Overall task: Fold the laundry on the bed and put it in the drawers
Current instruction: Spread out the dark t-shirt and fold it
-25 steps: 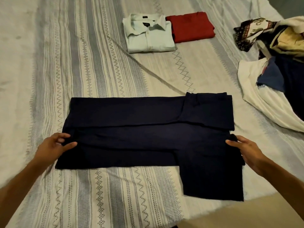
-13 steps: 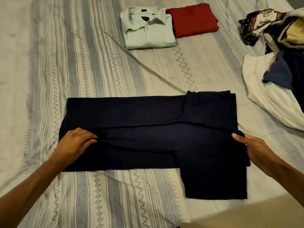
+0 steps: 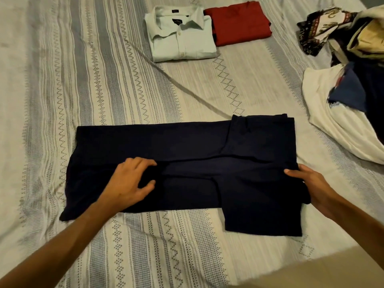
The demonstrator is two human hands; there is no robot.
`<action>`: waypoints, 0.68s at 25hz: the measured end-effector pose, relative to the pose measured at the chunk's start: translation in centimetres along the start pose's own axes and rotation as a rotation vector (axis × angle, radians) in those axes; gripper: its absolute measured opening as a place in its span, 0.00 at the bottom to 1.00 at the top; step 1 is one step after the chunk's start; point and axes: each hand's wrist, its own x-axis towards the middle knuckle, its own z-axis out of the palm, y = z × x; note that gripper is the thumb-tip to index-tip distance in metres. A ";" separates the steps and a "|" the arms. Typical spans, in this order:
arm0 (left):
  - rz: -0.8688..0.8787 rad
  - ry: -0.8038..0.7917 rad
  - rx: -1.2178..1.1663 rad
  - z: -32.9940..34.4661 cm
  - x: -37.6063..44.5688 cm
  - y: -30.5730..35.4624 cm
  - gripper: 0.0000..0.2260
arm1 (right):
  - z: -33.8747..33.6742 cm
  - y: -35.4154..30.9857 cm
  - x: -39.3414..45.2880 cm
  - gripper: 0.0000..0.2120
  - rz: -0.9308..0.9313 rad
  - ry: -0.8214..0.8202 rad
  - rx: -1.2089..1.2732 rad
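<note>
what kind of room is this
Most likely a bedroom: a bed under a striped bedspread, folded shirts, white and red, laid on it, and an unfolded laundry pile at its right.

Navy garment (image 3: pixel 187 146), pale shirt (image 3: pixel 182 40), red top (image 3: pixel 239 21), grey-striped bedspread (image 3: pixel 83 80)

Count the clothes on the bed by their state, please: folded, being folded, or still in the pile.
Folded: 2, the pale shirt and the red garment
Being folded: 1, the navy garment
Unfolded pile: cannot be counted, the pieces overlap
Total that can be counted: 3
</note>
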 end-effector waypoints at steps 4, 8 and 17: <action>0.171 -0.060 0.004 4.3 4.8 8.5 0.26 | 0.0 0.6 -0.8 0.18 -0.022 -0.022 0.047; 0.171 -0.016 0.014 6.7 8.7 14.1 0.22 | 0.8 -0.2 -0.8 0.16 -0.092 0.018 0.050; -0.207 -0.034 -0.437 5.2 11.7 14.1 0.05 | -0.1 -0.6 1.0 0.09 -0.119 0.065 0.098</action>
